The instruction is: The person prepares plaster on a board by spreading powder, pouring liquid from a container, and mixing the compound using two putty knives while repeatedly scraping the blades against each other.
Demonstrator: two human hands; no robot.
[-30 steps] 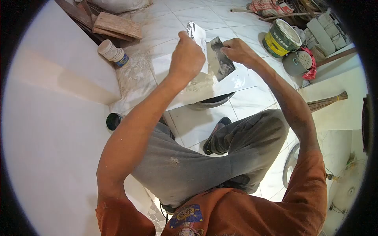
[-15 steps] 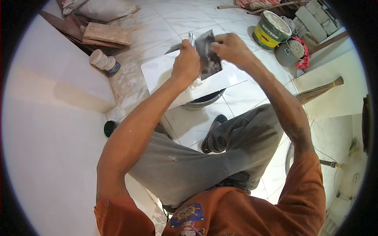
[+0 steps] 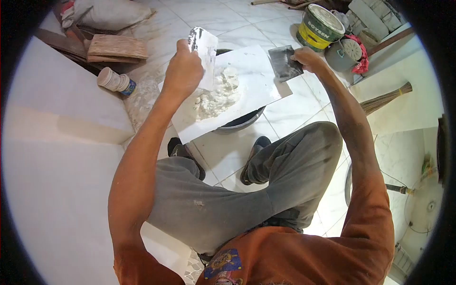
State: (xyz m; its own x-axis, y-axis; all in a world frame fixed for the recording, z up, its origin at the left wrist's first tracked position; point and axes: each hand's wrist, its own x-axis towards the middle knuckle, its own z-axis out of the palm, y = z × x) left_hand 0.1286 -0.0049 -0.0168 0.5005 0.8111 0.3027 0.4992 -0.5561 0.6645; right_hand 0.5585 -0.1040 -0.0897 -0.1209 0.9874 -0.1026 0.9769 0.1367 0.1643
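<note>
My left hand [image 3: 183,72] is wrapped round a flat scraper whose blade [image 3: 204,57] is coated with white paste. Between thumb and fingers, my right hand [image 3: 308,59] grips a dark rectangular scraper [image 3: 286,63] with pale smears on it, held over the right edge of a white board [image 3: 254,64]. A lumpy heap of white putty [image 3: 219,97] lies on the board, close to the left scraper. Beneath the board, the rim of a black tub [image 3: 242,124] shows. Both scraper handles are mostly hidden by my hands.
A Boysen paint bucket [image 3: 319,29] and a grey pail [image 3: 343,53] stand at the upper right, near a stick broom [image 3: 385,99]. Wooden boards [image 3: 118,47] and small white tubs [image 3: 114,81] sit on the left, by the wall [image 3: 61,114].
My hands have moved apart, the left going left and the right going right with its scraper. The two scrapers, close together before, are now separated, and the putty heap is exposed.
</note>
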